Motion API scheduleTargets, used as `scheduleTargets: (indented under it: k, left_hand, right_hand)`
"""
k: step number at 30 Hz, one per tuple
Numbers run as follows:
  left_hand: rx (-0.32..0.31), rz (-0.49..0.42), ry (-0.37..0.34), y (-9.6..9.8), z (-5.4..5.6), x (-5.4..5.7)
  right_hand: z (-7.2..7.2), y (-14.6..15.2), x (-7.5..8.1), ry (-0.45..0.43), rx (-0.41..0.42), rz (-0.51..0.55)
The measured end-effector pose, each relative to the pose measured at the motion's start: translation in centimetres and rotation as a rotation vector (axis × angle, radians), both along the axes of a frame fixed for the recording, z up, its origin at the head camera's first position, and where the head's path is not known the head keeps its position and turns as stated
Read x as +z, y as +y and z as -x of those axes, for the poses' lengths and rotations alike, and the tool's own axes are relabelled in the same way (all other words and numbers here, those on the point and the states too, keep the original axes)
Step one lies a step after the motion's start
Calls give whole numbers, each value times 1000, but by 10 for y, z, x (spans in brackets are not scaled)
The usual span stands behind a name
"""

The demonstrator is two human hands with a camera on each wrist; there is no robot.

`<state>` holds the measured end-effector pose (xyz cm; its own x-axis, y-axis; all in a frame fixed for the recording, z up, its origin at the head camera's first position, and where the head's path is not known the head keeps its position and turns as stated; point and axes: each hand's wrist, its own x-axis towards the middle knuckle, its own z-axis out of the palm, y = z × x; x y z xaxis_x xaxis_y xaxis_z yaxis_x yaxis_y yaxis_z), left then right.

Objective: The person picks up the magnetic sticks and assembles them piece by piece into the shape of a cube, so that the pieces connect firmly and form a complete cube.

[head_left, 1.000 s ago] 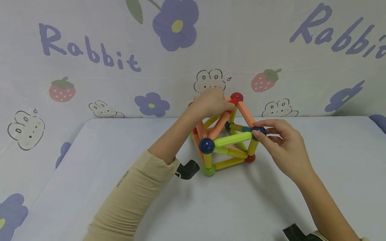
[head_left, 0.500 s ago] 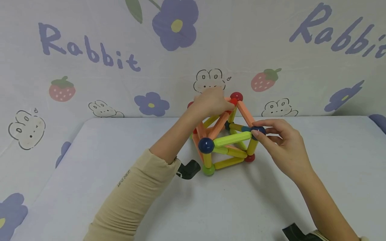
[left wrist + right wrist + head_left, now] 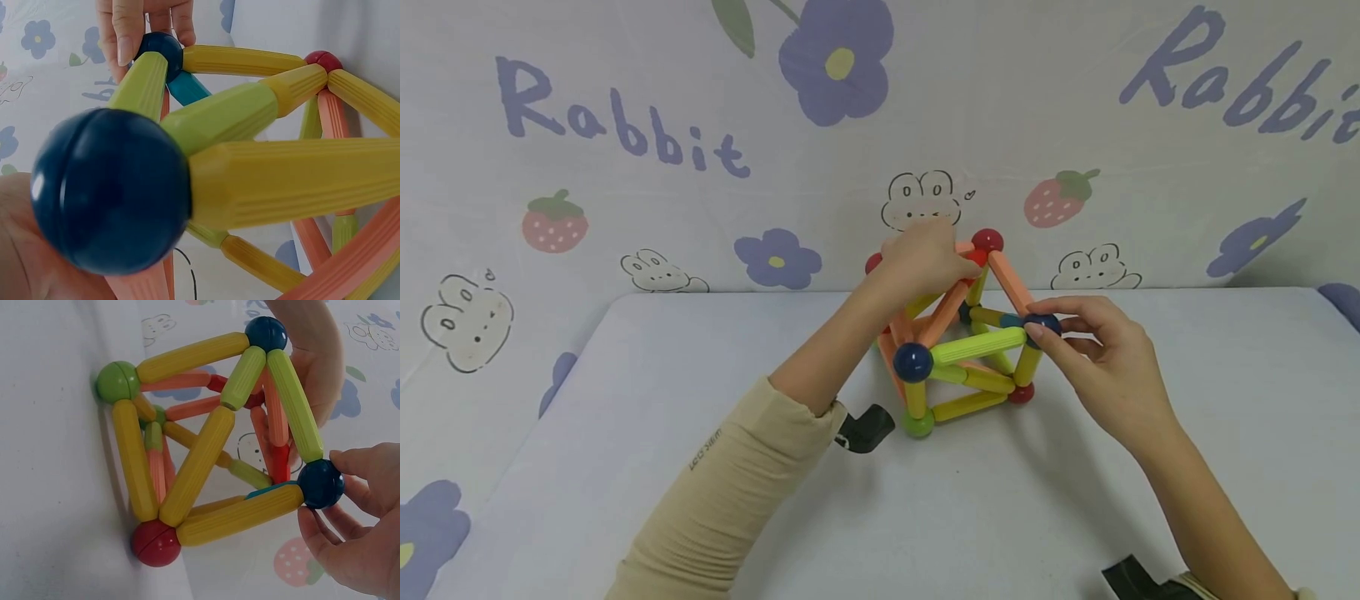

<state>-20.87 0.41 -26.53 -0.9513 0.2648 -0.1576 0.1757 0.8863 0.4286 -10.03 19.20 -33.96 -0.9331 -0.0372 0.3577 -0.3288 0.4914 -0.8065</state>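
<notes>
A frame of magnetic rods and balls (image 3: 979, 343) stands on the white table, built from yellow, light green, orange, red and blue rods. My right hand (image 3: 1108, 367) pinches the dark blue ball (image 3: 321, 484) at its right corner between thumb and fingers. My left hand (image 3: 928, 257) reaches over the top and grips a red rod (image 3: 978, 256) close to the red ball (image 3: 987, 241); most of its fingertips are hidden. Nearest the left wrist camera is another dark blue ball (image 3: 111, 192), also seen at the front corner in the head view.
A green ball (image 3: 918, 423) and a red ball (image 3: 1021, 392) rest on the table (image 3: 955, 517) at the frame's base. Behind the table hangs a printed cloth (image 3: 662, 208). A black wrist camera mount (image 3: 867, 429) on the left arm sits close to the frame.
My left hand and forearm have shifted very slightly, with the grip kept at the top. The right hand and the frame look almost unmoved.
</notes>
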Motion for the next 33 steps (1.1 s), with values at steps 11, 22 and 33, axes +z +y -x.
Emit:
scheduleTargets:
  k: [11, 22, 33]
  left_hand:
    - [-24, -53, 10, -3, -4, -3]
    - [-15, -152, 4, -5, -3, -7]
    - [32, -287, -105, -9, -3, -3]
  right_hand:
    - [1, 1, 0, -16, 4, -23]
    - [1, 1, 0, -17, 14, -16]
    - [1, 3, 0, -19, 10, -23]
